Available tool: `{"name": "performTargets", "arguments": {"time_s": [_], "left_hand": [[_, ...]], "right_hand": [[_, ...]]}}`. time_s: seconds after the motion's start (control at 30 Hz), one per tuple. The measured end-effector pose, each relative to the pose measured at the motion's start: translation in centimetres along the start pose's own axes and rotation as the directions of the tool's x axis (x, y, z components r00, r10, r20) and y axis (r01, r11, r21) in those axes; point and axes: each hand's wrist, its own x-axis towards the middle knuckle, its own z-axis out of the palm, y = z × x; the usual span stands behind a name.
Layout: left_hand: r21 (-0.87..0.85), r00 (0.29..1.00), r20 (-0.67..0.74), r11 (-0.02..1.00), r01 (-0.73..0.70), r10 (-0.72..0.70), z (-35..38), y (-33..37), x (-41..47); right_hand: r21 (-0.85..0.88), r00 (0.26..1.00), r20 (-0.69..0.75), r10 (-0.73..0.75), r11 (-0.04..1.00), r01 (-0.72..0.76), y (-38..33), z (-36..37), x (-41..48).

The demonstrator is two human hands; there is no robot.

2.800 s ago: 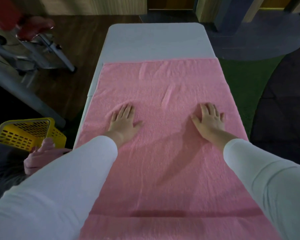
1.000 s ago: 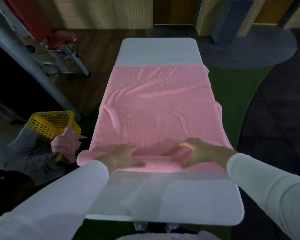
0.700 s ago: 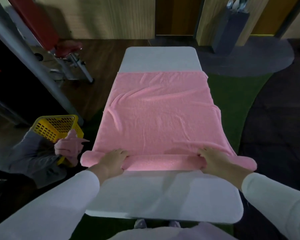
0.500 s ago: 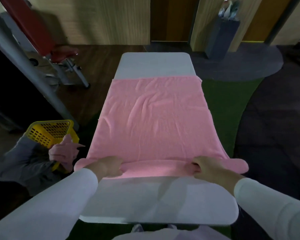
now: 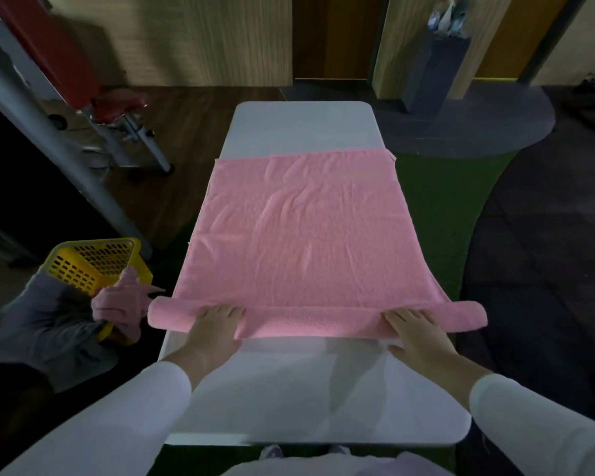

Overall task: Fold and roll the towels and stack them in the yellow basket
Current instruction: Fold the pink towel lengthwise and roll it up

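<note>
A pink towel [image 5: 306, 231] lies flat along the white table [image 5: 299, 389]. Its near end is rolled into a low tube [image 5: 313, 321] that sticks out past both table sides. My left hand [image 5: 217, 326] presses palm down on the roll left of centre. On the right part of the roll rests my right hand [image 5: 416, 334], also palm down with fingers on the fabric. The yellow basket [image 5: 93, 262] stands on the floor to the left of the table, with nothing visible inside it.
Another person's hand [image 5: 121, 304] and grey sleeve hold the basket's near side. A red padded exercise bench [image 5: 117, 104] and a slanted grey beam [image 5: 49, 132] stand at the left. Green turf and dark mats cover the floor on the right.
The flat towel's near end has been rolled up away from me. My hands have gone from lying flat mid-towel to pressing on the roll, which has grown thicker and moved forward.
</note>
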Motion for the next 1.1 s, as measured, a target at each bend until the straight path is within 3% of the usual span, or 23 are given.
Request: {"name": "performTargets", "arguments": {"time_s": [0.1, 0.2, 0.27, 0.33, 0.4, 0.47, 0.53, 0.67, 0.83, 0.9, 0.97, 1.03, 1.1], "left_hand": [[0.06, 1.0, 0.023, 0.998, 0.015, -0.017, -1.2, 0.5, 0.6], [-0.013, 0.97, 0.241, 1.0, -0.008, 0.011, -3.1, -0.2, 1.5], [-0.017, 0.966, 0.257, 1.0, -0.013, 0.017, -3.8, -1.0, 2.0], [0.008, 0.999, 0.032, 1.0, -0.001, 0.001, -3.6, -1.5, 2.2], [-0.094, 0.992, -0.125, 0.996, 0.013, -0.025, -2.3, -1.6, 2.1], [-0.172, 0.999, -0.052, 0.985, -0.001, -0.008, -1.2, -1.5, 1.8], [-0.114, 0.999, 0.037, 0.993, 0.02, -0.016, -0.4, -1.3, 1.7], [-0.053, 0.997, 0.007, 0.996, 0.076, -0.076, -1.2, -0.7, 2.3], [-0.013, 0.958, 0.243, 0.987, 0.158, -0.15, -3.7, -0.8, 3.0], [0.031, 0.981, 0.119, 0.988, 0.152, -0.155, -4.0, -0.6, 3.0], [0.009, 0.995, -0.07, 0.997, 0.074, -0.073, -3.2, -0.3, 2.9], [-0.045, 0.998, -0.065, 0.999, -0.014, 0.011, -2.2, -0.1, 2.7], [-0.025, 0.998, 0.048, 0.999, -0.027, 0.028, -1.5, -0.1, 2.5]], "right_hand": [[0.011, 1.0, -0.015, 0.012, 1.0, -0.012, -0.2, -1.0, 0.7], [0.086, 0.978, 0.21, 0.011, 0.996, -0.03, -0.2, -2.8, 1.5], [0.091, 0.956, 0.29, 0.05, 0.993, -0.08, 0.0, -3.9, 1.8], [-0.013, 0.983, 0.131, 0.126, 0.992, -0.126, 0.2, -4.1, 2.3], [0.048, 0.976, -0.03, 0.214, 0.976, -0.212, 0.0, -3.7, 2.4], [0.146, 0.978, 0.006, 0.207, 0.968, -0.206, -0.3, -3.0, 2.3], [0.084, 0.986, 0.097, 0.133, 0.986, -0.141, -0.1, -2.2, 2.1], [-0.011, 0.993, 0.052, 0.104, 0.995, -0.104, 0.3, -2.2, 2.4], [0.165, 0.981, 0.192, 0.033, 0.984, -0.065, 0.1, -3.9, 2.6], [0.074, 0.997, 0.055, 0.058, 0.995, -0.062, 0.4, -3.4, 2.6], [0.098, 0.977, -0.135, 0.164, 0.984, -0.152, 0.5, -2.6, 2.6], [0.186, 0.972, -0.112, 0.209, 0.965, -0.186, 0.6, -1.9, 2.3], [0.142, 0.99, 0.003, 0.138, 0.98, -0.137, 1.2, -1.1, 2.1]]}}
